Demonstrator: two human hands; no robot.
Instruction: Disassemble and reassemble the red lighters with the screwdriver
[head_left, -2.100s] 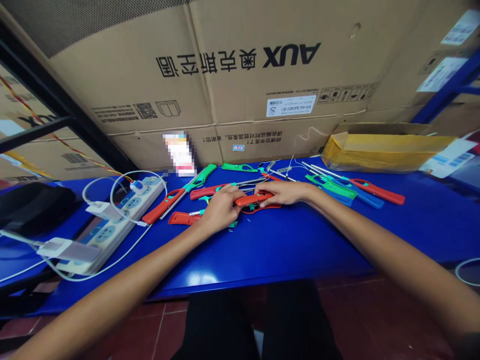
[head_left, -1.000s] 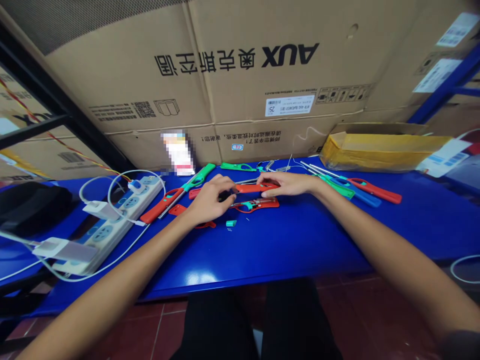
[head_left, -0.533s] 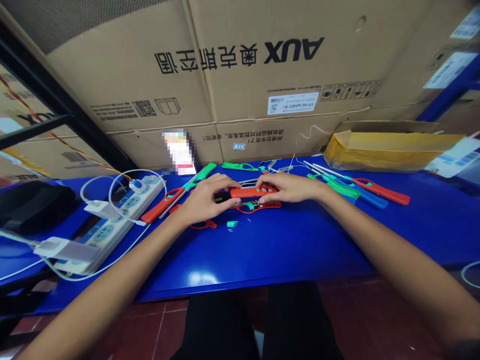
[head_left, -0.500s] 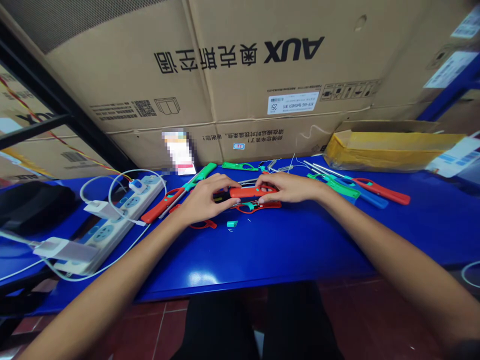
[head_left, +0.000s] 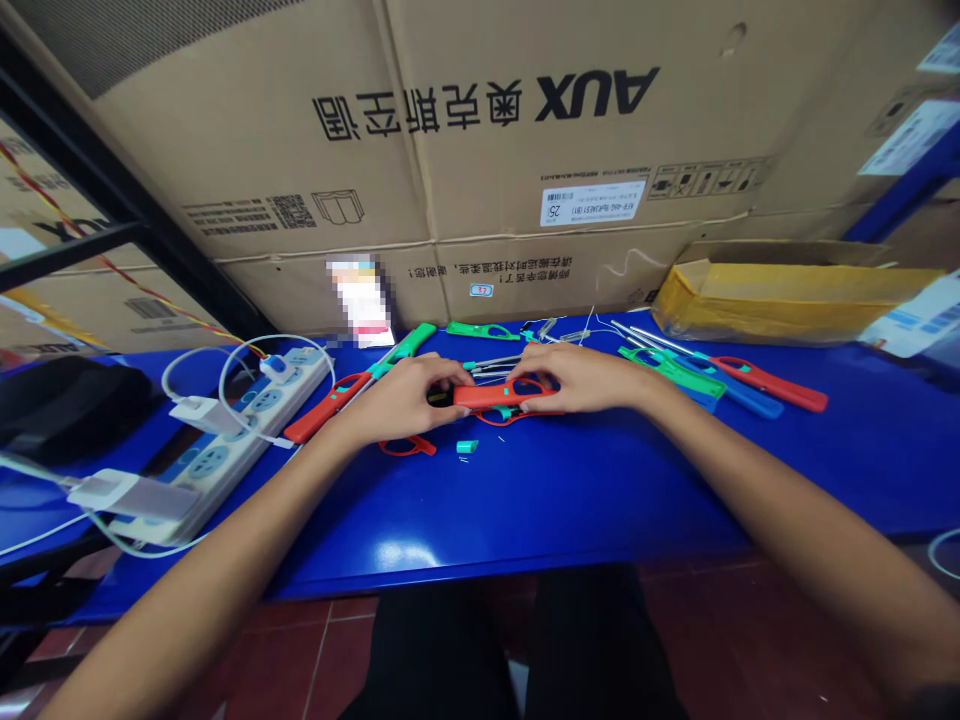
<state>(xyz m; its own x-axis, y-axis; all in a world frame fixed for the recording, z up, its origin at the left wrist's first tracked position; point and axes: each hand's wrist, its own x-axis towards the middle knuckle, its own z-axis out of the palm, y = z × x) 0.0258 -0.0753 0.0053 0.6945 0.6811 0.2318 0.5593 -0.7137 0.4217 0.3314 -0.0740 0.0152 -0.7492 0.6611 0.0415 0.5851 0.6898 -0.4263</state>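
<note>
Both hands meet over the middle of the table at a red utility lighter casing (head_left: 487,396). My left hand (head_left: 401,398) is closed on its left end, thumb below and fingers above. Beside that palm a dark thing with a bit of yellow shows, mostly hidden. My right hand (head_left: 585,380) pinches the right end around the finger loop. Under this red shell lies a second red part with a teal piece; how tightly they fit cannot be seen. In front lie a small teal cap (head_left: 466,447) and a red casing piece with a loop (head_left: 407,446).
Utility lighters in red (head_left: 772,383), green (head_left: 675,372) and blue (head_left: 754,398) lie at right. A green casing half (head_left: 482,329) and metal rods lie behind my hands. At left are a power strip (head_left: 225,440) and red lighter (head_left: 330,405); a phone (head_left: 364,305) leans on the carton.
The upper red shell has come down onto the red part beneath it, and the gap with the inner parts has narrowed. Both hands stay on it.
</note>
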